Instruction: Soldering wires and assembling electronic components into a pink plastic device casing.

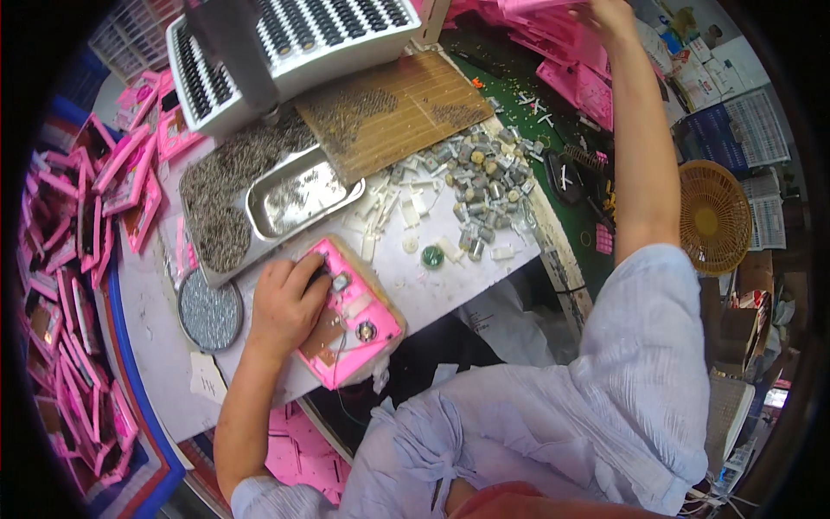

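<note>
A pink plastic casing (367, 322) lies on a padded block at the table's front edge. Small motor-like metal parts, a white piece and a thin wire sit in it. My left hand (292, 303) is closed over the casing's left side, fingers curled onto it; whether a small part is under the fingertips is hidden. At the far right my right arm stretches to a heap of pink casings (575, 82). There my right hand (605, 16), partly cut off by the picture's edge, is closed on a pink plastic casing (538, 5).
A metal tray (290, 208) sits among many screws behind the casing. Small motors (484, 173) and white plastic pieces lie right of it, near a green round lid (432, 256). A dish of tiny metal parts (210, 313) stands left. Pink assemblies (78, 346) crowd the far left.
</note>
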### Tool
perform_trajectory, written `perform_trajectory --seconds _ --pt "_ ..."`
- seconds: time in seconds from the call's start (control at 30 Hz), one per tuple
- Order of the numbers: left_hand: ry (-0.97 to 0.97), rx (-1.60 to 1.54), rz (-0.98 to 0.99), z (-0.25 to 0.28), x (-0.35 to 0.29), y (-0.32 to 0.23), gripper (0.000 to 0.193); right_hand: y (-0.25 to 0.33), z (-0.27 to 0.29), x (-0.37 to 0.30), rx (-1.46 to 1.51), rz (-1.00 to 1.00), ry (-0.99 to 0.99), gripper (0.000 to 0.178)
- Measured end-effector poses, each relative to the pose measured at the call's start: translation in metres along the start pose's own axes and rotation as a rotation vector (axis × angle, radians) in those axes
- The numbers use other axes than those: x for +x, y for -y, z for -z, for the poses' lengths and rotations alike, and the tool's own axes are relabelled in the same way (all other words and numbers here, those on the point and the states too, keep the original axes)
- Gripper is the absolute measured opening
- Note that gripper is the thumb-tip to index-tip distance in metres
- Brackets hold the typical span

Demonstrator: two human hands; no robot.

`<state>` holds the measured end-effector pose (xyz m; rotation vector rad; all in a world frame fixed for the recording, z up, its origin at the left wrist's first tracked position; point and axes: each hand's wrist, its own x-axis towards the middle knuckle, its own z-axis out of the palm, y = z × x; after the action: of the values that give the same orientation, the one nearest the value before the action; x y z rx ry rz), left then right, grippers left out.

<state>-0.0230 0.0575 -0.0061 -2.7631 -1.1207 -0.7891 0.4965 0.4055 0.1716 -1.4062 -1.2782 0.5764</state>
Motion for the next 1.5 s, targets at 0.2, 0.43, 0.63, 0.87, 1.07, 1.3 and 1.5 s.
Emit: perform_trajectory --seconds 0.2,0.43,0.63,0.87,1.07,1.3,1.5 --pt "-0.003 -0.010 0.111 0.030 0.002 -0.018 0.022 0.024 -0.023 -0.235 0.935 -0.100 0.005 0.012" --pt "-0.400 -1.390 0.964 0.019 -0.009 -0.094 0.056 0.065 -0.150 -0.460 1.019 -0.490 0.720 0.028" --pt "-0.882 -1.333 1.144 0.068 -0.027 -0.080 0.036 0.044 -0.179 -0.429 0.757 -0.454 1.020 0.058" --pt "-0.569 -1.092 1.096 0.090 -0.002 -0.028 0.019 0.096 -0.196 -0.375 0.416 0.119 1.006 0.042" --pt "-0.557 -1.454 0.955 0.087 -0.007 -0.034 0.020 0.059 -0.187 -0.369 0.585 0.053 0.884 0.042" --pt "-0.644 -1.059 1.083 0.054 -0.004 -0.053 0.069 0.051 -0.154 -0.403 0.439 -0.124 0.899 0.046" --pt "-0.178 -0.393 0.950 0.036 -0.037 -0.083 0.078 0.001 -0.131 -0.466 0.074 0.080 0.774 0.044"
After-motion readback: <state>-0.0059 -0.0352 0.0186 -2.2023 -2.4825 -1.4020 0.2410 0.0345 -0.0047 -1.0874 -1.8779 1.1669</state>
